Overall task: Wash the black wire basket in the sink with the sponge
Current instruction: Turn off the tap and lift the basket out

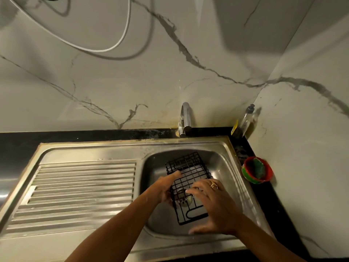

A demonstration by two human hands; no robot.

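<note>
The black wire basket lies on its side in the steel sink bowl, over the drain. My left hand grips the basket's left edge, thumb laid along the top wires. My right hand, wearing a ring, rests on the basket's near right side with fingers spread; nothing else shows in it. The green sponge sits in a red and green bowl on the black counter right of the sink, apart from both hands.
A chrome tap stands behind the bowl, with no water visible. A dish soap bottle stands in the back right corner. The ribbed steel drainboard lies to the left. Marble walls close the back and right sides.
</note>
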